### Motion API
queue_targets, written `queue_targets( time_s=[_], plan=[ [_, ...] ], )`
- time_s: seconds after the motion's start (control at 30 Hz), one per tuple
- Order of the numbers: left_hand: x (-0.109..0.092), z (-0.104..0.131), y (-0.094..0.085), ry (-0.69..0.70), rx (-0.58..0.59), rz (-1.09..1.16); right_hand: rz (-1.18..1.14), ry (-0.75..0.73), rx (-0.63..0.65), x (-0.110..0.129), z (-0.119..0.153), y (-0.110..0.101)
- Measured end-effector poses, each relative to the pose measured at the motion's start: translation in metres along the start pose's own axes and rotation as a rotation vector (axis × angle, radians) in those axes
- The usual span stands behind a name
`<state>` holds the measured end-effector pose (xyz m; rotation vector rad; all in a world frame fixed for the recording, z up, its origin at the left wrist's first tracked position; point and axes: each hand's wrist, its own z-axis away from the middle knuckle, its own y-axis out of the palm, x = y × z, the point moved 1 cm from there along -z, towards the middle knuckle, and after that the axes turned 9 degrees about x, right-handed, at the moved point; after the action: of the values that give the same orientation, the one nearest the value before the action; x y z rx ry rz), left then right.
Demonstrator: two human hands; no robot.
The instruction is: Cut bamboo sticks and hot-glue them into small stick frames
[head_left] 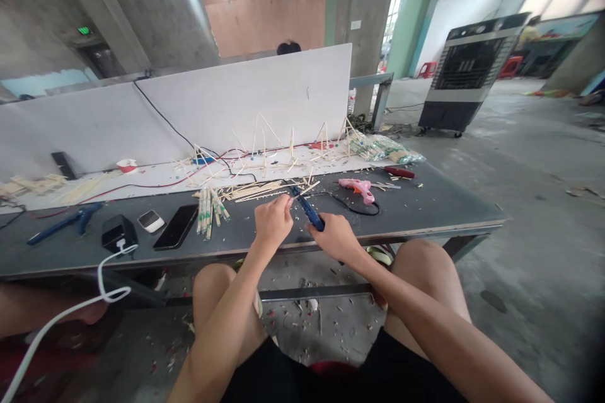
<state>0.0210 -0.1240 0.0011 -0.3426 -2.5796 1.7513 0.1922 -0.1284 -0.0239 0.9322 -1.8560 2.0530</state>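
My right hand (336, 236) is wrapped round a dark blue tool (309, 211) that looks like a glue gun, its far end pointing up and to the left. Close on its left, my left hand (274, 220) pinches a thin wooden stick (309, 190), which crosses near the tool's far end. Beyond both hands lies a pile of loose sticks (258, 190). Bundles of sticks in green and clear wrapping (206, 211) lie left of my left hand. A pink glue gun (358, 189) rests to the right of the blue tool.
On the desk (435, 208) are a phone (176, 227), a black charger (118, 233), another blue tool (66, 227) and a red-handled tool (399, 172). Stick frames (265, 145) stand before a white partition (265, 94). An air cooler (466, 72) stands at right.
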Motion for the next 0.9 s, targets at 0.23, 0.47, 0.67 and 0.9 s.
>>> queue_targets(
  time_s=[0.23,0.47,0.67,0.9],
  plan=[
    [-0.001,-0.001,-0.001,-0.005,0.032,0.099,0.023,-0.023,-0.057,0.002,0.001,0.000],
    [0.007,-0.001,-0.004,0.049,-0.026,0.135,0.037,-0.026,-0.003,0.006,0.000,-0.001],
    [0.010,0.003,-0.002,0.090,-0.066,0.209,0.037,0.007,-0.007,0.009,-0.001,0.000],
    [0.009,0.002,-0.002,0.092,-0.092,0.126,-0.049,-0.045,-0.038,0.007,-0.002,0.005]
  ],
)
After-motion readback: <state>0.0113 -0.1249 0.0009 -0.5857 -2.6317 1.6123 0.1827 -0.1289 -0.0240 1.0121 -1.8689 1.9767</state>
